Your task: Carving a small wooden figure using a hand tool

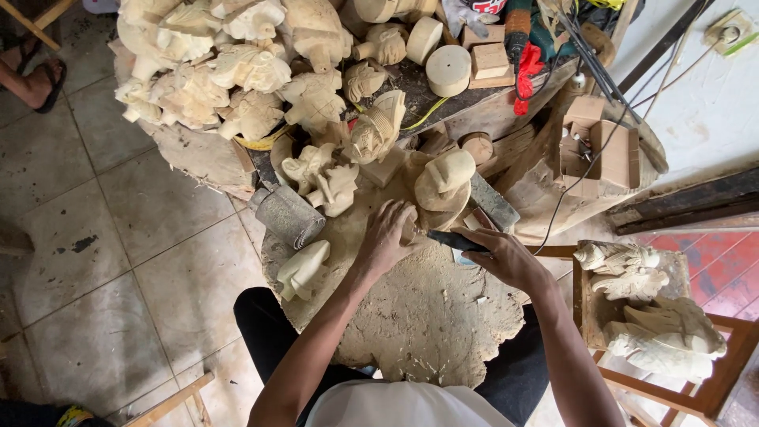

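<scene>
My left hand (386, 236) is closed over a small pale wood piece (411, 229) pressed onto a big rough wooden slab (427, 316) that rests over my lap. My right hand (506, 257) grips a dark-handled carving tool (457, 240), its tip pointing left at the piece under my left hand. Most of the small piece is hidden by my fingers. A rounded carved figure (444, 179) stands just beyond both hands.
Several pale carved figures (237, 71) are heaped at the top. A grey roll (288, 215) and a small carving (304, 269) lie on the slab's left. Round wood blocks (448, 69), a power drill (518, 28), carvings on a stool (656, 316), someone's sandalled foot (35, 79).
</scene>
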